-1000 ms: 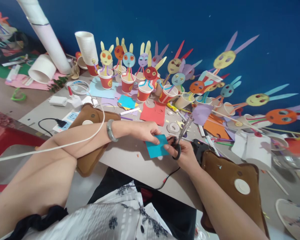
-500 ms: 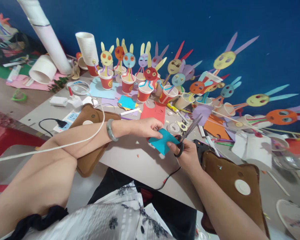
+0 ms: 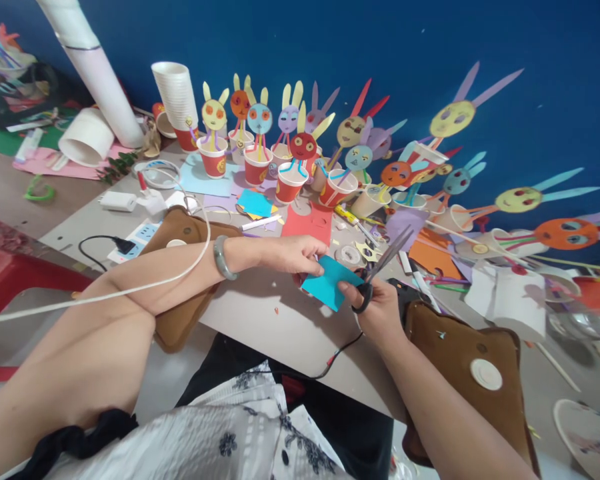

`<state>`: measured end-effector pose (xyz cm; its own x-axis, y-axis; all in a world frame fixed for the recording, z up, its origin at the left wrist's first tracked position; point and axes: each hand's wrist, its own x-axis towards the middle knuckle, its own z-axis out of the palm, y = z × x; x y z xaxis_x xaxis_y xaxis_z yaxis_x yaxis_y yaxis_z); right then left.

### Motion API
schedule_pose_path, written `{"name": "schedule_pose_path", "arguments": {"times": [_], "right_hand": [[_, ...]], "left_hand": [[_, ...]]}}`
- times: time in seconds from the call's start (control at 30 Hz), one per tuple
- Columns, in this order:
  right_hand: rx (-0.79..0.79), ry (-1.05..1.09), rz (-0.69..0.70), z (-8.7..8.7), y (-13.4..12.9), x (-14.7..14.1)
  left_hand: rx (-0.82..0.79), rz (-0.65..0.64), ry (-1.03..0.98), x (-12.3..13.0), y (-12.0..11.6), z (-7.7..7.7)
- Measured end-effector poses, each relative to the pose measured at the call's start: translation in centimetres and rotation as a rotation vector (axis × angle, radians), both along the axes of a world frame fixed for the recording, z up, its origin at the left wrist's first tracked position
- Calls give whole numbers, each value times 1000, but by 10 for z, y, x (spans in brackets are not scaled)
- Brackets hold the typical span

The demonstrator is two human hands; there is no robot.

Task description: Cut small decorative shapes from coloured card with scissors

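A small blue paper piece (image 3: 330, 285) is held between both hands above the table's front part. My left hand (image 3: 303, 255), with a bangle at the wrist, pinches its upper left corner. The thumb of my right hand (image 3: 377, 303) presses on the paper's right side. Black-handled scissors (image 3: 391, 252) also sit in my right hand, blades pointing up and away to the right, off the paper. Beyond my left hand lies a red paper sheet (image 3: 307, 223) with a cut-out hole.
Paper cups with rabbit-faced figures, such as a red one (image 3: 303, 147), line the blue wall. Brown cushions (image 3: 465, 373) lie on both sides. A white cable (image 3: 130, 291) crosses over my left arm. A power strip (image 3: 143, 237) is at the left.
The blue paper has turned slightly and lies a little flatter between my hands. The rest looks nearly the same, with a very small shift of the view.
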<state>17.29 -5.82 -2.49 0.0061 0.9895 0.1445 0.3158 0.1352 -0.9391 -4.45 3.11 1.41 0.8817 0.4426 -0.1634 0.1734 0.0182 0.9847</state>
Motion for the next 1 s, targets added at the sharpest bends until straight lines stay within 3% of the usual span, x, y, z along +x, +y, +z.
{"name": "schedule_pose_path", "arguments": {"times": [0.07,0.2,0.27,0.4,0.5,0.73,1.0], "right_hand": [[26,7,18,1,0,2],[36,2,164,7,-2,1],[46,-9,229,10,-3,0],[49,0,265,10,-3,-1],[36,4,251,7,-3,1],[40,24,135,-4,0,4],[20,124,-2,-14,1,6]], "left_hand": [[-26,-122,8,-3,-1,5],[-148,-594,172,-10,-7,14],[-148,-660,234,-12,-10,16],[-34,-601,271,-11,-11,19],[46,-496,182,-7,-10,18],[54,-59,72,0,-2,4],[-53,25,8,2,-3,4]]}}
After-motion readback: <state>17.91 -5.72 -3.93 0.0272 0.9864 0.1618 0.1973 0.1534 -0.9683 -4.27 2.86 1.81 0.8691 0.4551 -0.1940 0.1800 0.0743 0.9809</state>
